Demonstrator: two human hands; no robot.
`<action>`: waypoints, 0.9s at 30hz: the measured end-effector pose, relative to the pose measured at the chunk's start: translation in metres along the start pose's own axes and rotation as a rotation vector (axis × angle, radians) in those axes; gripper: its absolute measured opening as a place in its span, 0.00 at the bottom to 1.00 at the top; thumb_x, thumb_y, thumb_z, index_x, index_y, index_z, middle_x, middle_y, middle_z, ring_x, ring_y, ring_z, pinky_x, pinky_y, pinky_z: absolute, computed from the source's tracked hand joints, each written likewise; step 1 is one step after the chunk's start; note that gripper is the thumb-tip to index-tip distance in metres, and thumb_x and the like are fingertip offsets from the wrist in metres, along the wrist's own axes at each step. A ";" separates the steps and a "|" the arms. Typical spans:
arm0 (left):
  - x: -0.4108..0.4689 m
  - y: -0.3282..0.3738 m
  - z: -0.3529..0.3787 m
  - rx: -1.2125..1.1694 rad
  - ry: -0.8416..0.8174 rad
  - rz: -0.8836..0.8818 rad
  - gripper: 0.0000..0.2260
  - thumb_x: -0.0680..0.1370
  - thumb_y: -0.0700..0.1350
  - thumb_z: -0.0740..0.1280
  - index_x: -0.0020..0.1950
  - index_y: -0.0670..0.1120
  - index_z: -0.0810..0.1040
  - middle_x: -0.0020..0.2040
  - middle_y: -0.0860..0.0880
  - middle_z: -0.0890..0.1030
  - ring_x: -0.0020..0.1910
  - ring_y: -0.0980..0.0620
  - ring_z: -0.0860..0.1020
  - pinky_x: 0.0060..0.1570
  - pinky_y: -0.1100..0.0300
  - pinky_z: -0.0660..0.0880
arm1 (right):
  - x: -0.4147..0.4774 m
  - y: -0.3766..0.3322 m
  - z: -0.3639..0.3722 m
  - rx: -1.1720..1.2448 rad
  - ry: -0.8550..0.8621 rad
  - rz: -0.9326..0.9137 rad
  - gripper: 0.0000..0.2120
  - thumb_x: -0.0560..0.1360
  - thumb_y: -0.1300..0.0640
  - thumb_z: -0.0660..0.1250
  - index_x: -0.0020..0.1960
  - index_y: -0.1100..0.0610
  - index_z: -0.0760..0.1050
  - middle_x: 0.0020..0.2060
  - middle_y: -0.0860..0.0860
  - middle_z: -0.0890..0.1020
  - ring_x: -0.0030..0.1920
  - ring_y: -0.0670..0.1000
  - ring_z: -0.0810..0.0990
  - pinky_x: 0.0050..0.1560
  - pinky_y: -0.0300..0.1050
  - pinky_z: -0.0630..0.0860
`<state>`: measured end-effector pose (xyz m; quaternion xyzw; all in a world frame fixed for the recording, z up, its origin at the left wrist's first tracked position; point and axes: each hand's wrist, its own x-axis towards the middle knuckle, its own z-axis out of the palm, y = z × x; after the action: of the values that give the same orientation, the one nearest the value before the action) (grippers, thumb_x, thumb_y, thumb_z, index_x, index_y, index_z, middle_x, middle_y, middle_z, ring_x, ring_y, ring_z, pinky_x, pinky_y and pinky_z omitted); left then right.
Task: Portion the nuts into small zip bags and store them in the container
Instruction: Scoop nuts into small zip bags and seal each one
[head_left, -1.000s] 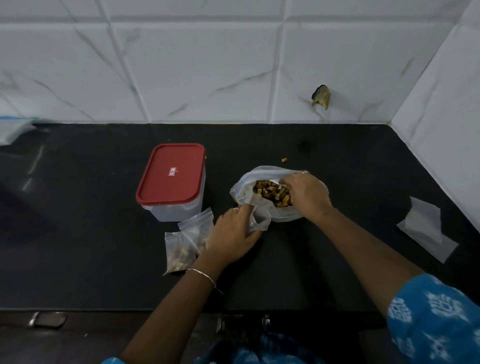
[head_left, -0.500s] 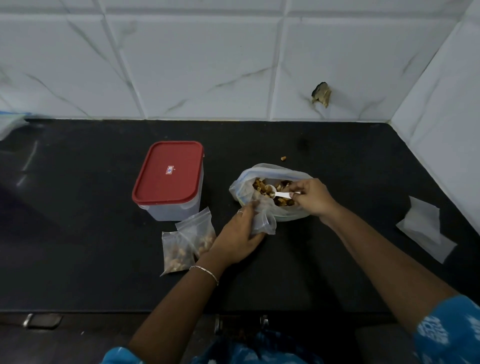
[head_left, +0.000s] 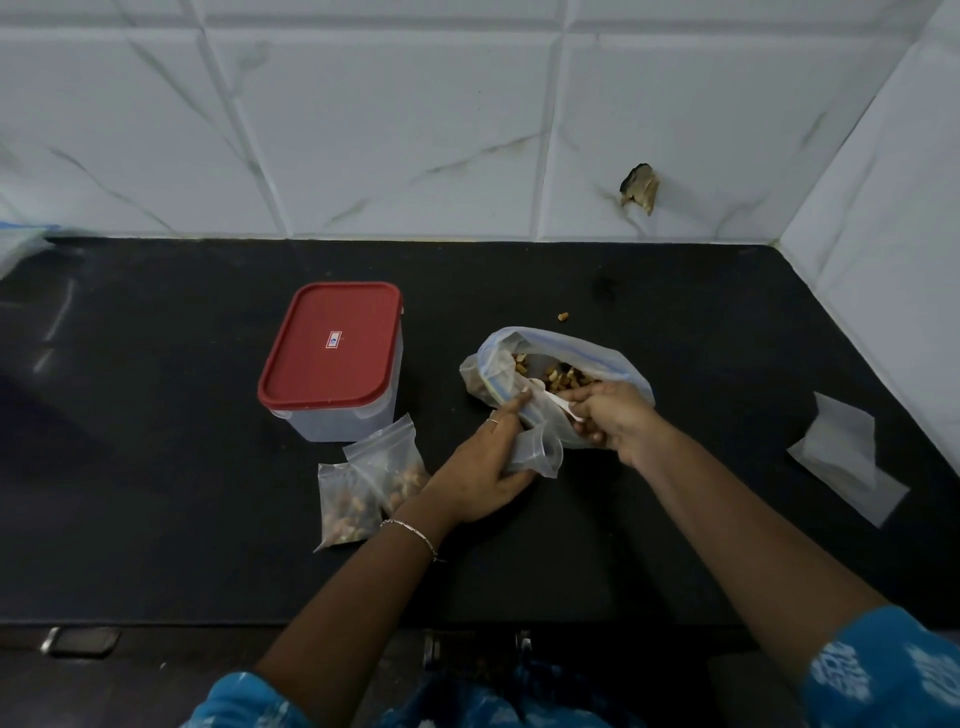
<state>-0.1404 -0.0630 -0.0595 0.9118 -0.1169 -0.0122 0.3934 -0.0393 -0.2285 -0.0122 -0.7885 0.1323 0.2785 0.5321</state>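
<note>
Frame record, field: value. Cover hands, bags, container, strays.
left hand: grips small zip bag
right hand: holds white spoon, bowl at large bag's near rim
large bag: open, nuts inside
filled small bags: two, overlapping, in front of container
container: red lid on
stray nut: on counter behind large bag
clear flat bags: far right, look empty

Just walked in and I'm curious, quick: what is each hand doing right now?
Left hand: closed, holding a small zip bag.
Right hand: closed, pinching a white spoon at the big bag of nuts.
</note>
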 end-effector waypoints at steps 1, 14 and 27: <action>0.000 0.001 -0.001 0.011 -0.008 0.010 0.27 0.78 0.49 0.67 0.73 0.45 0.60 0.78 0.50 0.57 0.71 0.54 0.65 0.67 0.57 0.68 | 0.000 -0.001 0.001 0.024 -0.006 0.023 0.11 0.78 0.67 0.61 0.50 0.56 0.81 0.40 0.53 0.81 0.32 0.46 0.75 0.28 0.36 0.66; -0.006 0.013 0.005 -0.247 0.332 -0.182 0.25 0.73 0.49 0.74 0.67 0.50 0.70 0.61 0.57 0.76 0.59 0.63 0.74 0.58 0.66 0.73 | 0.000 -0.008 0.002 0.272 -0.105 0.156 0.10 0.78 0.61 0.64 0.53 0.54 0.82 0.50 0.52 0.84 0.39 0.46 0.78 0.36 0.37 0.73; 0.012 0.027 0.004 -0.446 0.452 -0.396 0.19 0.71 0.46 0.75 0.57 0.54 0.70 0.49 0.61 0.74 0.52 0.60 0.74 0.52 0.63 0.74 | -0.046 -0.010 -0.031 0.323 -0.130 0.047 0.11 0.79 0.65 0.61 0.54 0.58 0.81 0.41 0.51 0.83 0.32 0.43 0.73 0.29 0.35 0.61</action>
<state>-0.1347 -0.0863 -0.0418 0.7882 0.1568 0.0885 0.5884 -0.0622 -0.2570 0.0313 -0.6696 0.1592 0.3165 0.6528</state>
